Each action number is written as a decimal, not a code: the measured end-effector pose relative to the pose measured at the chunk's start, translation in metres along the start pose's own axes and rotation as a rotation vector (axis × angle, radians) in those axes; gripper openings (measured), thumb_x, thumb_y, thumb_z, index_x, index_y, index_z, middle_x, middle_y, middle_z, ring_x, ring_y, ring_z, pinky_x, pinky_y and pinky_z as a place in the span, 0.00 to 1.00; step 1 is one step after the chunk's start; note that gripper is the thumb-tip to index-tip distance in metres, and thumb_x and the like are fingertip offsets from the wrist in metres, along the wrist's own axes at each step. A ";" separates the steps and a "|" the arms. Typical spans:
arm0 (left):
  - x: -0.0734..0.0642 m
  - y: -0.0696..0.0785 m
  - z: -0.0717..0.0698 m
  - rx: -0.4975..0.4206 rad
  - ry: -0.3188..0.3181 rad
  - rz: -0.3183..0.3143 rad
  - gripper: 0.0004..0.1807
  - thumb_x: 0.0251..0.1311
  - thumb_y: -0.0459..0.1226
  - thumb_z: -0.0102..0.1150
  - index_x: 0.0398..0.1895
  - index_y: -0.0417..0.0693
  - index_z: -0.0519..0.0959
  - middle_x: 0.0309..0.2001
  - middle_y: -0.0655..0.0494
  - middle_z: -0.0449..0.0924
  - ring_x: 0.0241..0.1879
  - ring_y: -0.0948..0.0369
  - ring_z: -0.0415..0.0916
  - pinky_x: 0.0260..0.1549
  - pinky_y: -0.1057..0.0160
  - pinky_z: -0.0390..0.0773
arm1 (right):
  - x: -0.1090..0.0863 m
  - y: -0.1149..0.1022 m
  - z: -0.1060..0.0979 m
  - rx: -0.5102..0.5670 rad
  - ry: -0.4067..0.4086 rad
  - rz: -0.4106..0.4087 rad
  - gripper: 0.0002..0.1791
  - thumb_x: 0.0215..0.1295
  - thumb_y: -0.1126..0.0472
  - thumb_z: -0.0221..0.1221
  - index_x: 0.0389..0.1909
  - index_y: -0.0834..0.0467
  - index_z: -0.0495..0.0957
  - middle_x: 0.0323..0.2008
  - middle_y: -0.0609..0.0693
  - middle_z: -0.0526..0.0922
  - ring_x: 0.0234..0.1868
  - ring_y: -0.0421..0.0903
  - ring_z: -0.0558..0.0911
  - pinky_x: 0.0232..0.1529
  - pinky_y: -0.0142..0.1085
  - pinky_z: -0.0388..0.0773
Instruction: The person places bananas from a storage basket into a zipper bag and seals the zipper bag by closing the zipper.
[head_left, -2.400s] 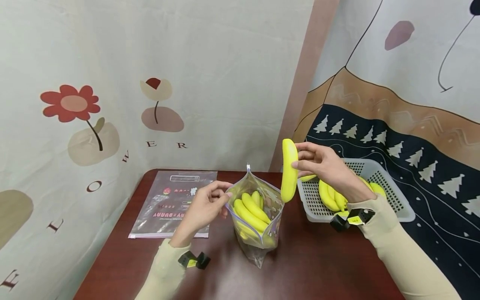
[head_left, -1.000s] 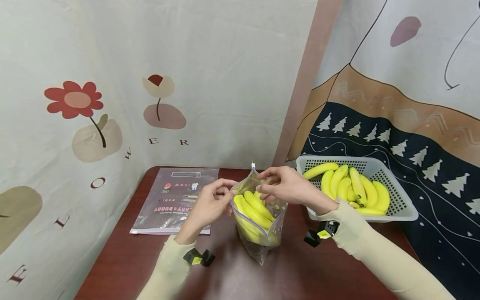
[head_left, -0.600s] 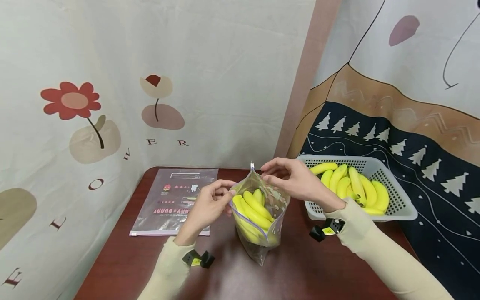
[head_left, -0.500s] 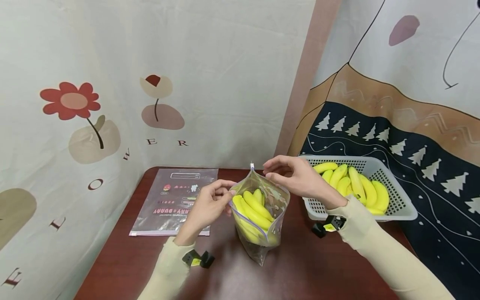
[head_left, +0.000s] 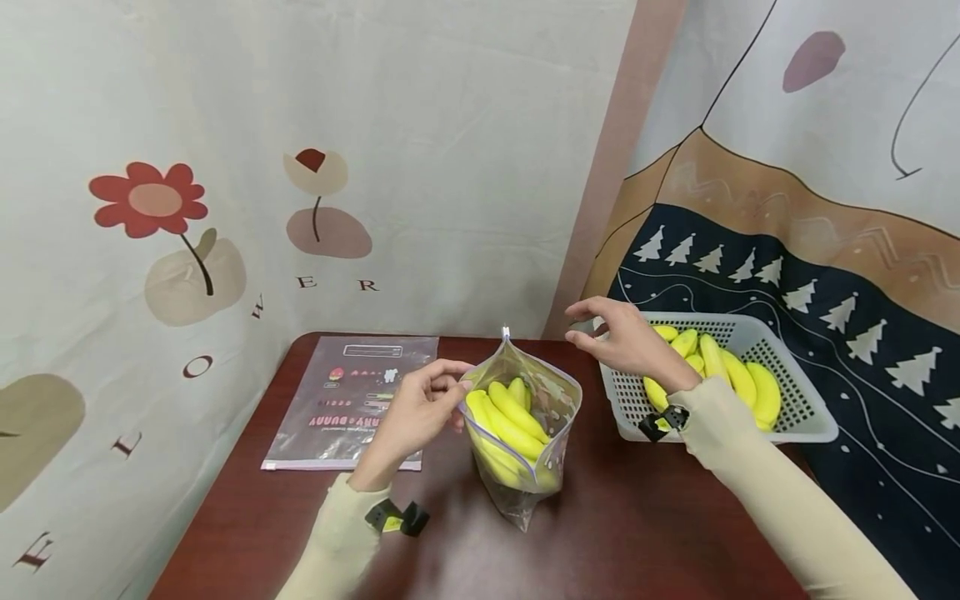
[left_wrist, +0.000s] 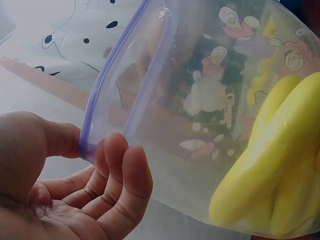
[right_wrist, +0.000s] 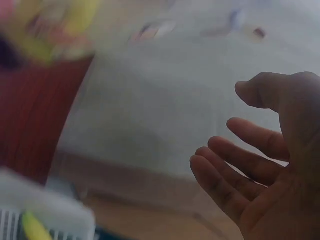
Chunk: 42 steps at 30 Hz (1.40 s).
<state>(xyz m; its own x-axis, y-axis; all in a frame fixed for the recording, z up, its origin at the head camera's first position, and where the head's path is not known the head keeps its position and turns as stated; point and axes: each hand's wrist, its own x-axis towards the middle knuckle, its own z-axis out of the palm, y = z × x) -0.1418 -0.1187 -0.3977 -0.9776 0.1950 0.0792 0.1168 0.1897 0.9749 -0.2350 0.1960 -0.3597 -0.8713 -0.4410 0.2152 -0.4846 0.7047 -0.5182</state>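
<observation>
A clear zip bag with a purple-edged mouth stands upright on the table, its top spread wide. Several yellow bananas lie inside it. My left hand pinches the left rim of the bag between thumb and fingers; the left wrist view shows the purple zip strip at the thumb. My right hand is in the air between the bag and the grey basket, holding nothing, its fingers apart and loosely bent in the right wrist view. Several more bananas lie in the basket, partly hidden by my right forearm.
A second zip bag, printed and flat, lies on the dark red-brown table to the left. Behind the table hangs a pale curtain with flower prints. Dark cloth with white trees is at the right.
My right hand brought a banana from the basket side to the bag and let it go inside. It then moved back right toward the basket. My left hand kept its grip on the rim.
</observation>
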 end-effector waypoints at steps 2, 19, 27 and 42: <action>0.000 0.000 0.000 0.003 -0.002 -0.001 0.14 0.71 0.32 0.58 0.58 0.41 0.80 0.27 0.48 0.78 0.20 0.59 0.79 0.26 0.58 0.86 | 0.003 0.014 0.000 -0.042 -0.013 0.013 0.21 0.70 0.56 0.63 0.60 0.59 0.79 0.58 0.58 0.83 0.59 0.57 0.81 0.57 0.54 0.83; -0.001 -0.002 -0.003 0.009 -0.006 0.010 0.14 0.71 0.32 0.59 0.57 0.41 0.80 0.25 0.49 0.78 0.19 0.57 0.78 0.24 0.59 0.85 | 0.013 0.110 0.001 -0.256 -0.169 0.224 0.30 0.70 0.56 0.61 0.68 0.67 0.70 0.68 0.69 0.72 0.70 0.69 0.68 0.70 0.64 0.68; -0.002 -0.002 -0.003 0.001 -0.012 0.004 0.15 0.71 0.33 0.59 0.58 0.41 0.80 0.26 0.49 0.79 0.20 0.58 0.78 0.25 0.58 0.85 | 0.017 0.129 0.008 -0.332 -0.244 0.347 0.34 0.66 0.56 0.65 0.70 0.63 0.70 0.71 0.71 0.66 0.72 0.70 0.64 0.70 0.67 0.66; -0.003 -0.001 -0.003 0.008 -0.017 -0.001 0.14 0.71 0.33 0.59 0.57 0.42 0.80 0.26 0.47 0.79 0.20 0.57 0.78 0.24 0.58 0.85 | 0.028 0.159 0.024 -0.539 -0.285 0.270 0.23 0.57 0.65 0.67 0.55 0.63 0.82 0.49 0.64 0.79 0.50 0.60 0.75 0.52 0.56 0.79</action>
<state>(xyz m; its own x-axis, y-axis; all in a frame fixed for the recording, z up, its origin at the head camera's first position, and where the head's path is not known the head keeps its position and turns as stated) -0.1390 -0.1220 -0.3982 -0.9746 0.2113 0.0744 0.1172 0.1980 0.9732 -0.3348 0.2823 -0.4559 -0.9488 -0.2880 -0.1296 -0.2877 0.9575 -0.0212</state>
